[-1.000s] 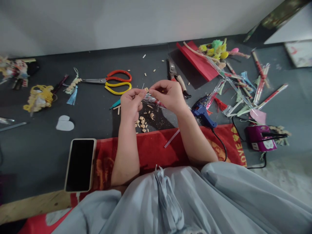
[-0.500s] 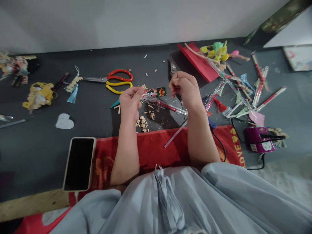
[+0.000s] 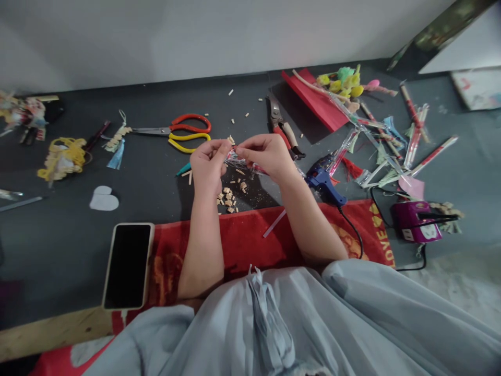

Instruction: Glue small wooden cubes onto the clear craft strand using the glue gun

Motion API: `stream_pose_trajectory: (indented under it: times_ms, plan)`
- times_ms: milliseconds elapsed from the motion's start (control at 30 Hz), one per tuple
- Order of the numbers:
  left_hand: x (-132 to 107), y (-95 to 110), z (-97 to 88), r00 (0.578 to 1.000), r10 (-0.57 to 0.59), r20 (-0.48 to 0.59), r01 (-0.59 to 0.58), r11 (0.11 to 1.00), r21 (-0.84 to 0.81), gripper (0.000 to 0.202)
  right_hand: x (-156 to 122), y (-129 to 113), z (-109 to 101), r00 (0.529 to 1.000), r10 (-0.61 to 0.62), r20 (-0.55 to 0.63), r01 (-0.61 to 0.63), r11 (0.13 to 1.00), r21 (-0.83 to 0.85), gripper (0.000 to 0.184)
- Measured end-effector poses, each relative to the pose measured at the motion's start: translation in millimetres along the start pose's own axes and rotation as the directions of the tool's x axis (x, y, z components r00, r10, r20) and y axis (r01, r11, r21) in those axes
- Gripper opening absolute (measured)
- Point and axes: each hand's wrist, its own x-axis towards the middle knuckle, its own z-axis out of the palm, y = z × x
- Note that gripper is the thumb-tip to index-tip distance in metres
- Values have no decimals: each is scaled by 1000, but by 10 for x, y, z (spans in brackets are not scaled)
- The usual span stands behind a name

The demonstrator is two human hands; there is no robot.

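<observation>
Over the middle of the dark table, my left hand (image 3: 207, 166) is closed in a pinch. A small pale wooden piece (image 3: 231, 140) shows at its fingertips; whether it is held or lies behind them I cannot tell. My right hand (image 3: 270, 157) is closed too, thumb and forefinger pressed together close to the left fingertips. What sits between its fingers is too small to make out. Beneath both hands is a bundle of thin silvery strands (image 3: 235, 161), partly hidden. Small cut wooden bits (image 3: 227, 198) lie in a pile just below.
Orange-and-yellow-handled scissors (image 3: 190, 130) lie left of my hands. Behind my right hand are red-handled pliers (image 3: 284, 128), and beside its wrist a blue glue gun (image 3: 324, 180). A phone (image 3: 129, 266), a red towel (image 3: 242, 240) and a purple power block (image 3: 417, 222) are nearer me.
My right hand has moved left and down to meet my left hand, uncovering the pliers and the glue gun. The left hand has stayed nearly in place.
</observation>
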Motion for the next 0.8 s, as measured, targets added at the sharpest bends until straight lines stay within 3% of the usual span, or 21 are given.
stream_pose_trajectory:
  times_ms: [400,633,800]
  plan:
    - [-18,-16,6,997,51,51,-50,998,-32,16,10,47,72,999,42,-9,-41,993,111,35]
    - [-13,-42,5,997,64,44,-64,998,2,16,2,12,113,999,46,9,-46,978,203,12]
    - [-12,-19,10,1000,20,-2,-20,1000,-2,16,89,80,-22,991,43,-123,-27,991,131,14]
